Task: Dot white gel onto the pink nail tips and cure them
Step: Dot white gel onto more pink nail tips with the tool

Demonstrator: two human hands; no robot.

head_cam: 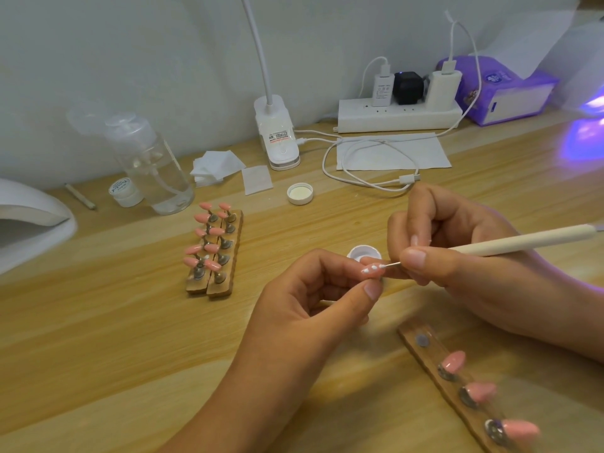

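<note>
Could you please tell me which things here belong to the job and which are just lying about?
In use: left hand, pink nail tip, right hand, dotting tool, small white pot, nail stands.
Lying about: power strip, tissue pack, pump bottle, cable.

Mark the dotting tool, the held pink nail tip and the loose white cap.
dotting tool point(519, 239): head view, middle of its white handle.
pink nail tip point(373, 271): head view, its dotted top face.
white cap point(300, 193): head view, its inner face.

Pink nail tip bears white dots; dotting tool points at it.
</note>
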